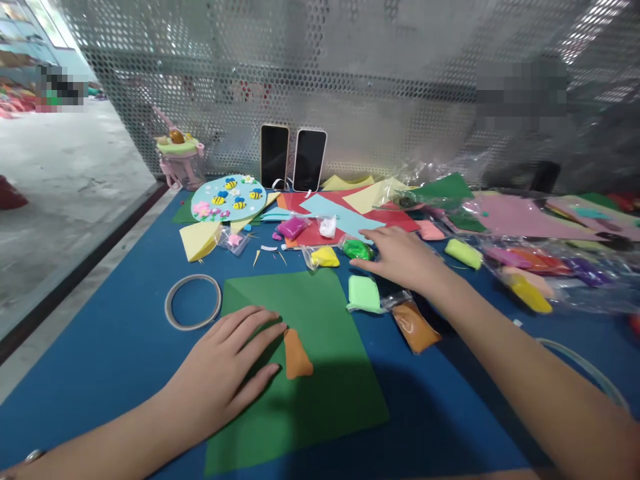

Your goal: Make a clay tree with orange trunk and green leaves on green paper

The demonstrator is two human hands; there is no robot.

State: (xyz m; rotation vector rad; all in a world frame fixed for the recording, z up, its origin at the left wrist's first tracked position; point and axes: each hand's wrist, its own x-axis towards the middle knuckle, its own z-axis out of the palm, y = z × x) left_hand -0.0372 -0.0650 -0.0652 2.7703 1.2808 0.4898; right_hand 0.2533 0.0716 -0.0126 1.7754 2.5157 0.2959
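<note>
A green sheet (335,407) lies on the blue table with a flat orange clay piece (297,357) on it. My left hand (235,363) rests on the sheet's left part, fingers spread, its fingertips beside the orange piece and nothing held. Over the row of clay packets, my right hand (395,257) reaches out with thumb and fingers apart, next to a bright green clay packet (357,250). Light green (364,293), yellow (325,257) and brown (414,325) clay packets lie around it.
A tape roll (169,303) lies left of the sheet. Behind are a round bee picture (207,193), coloured papers (345,217), two upright phones (275,155) and a pink cup (185,167). Bagged clay (530,293) sits at the right, before a perforated metal panel (380,127).
</note>
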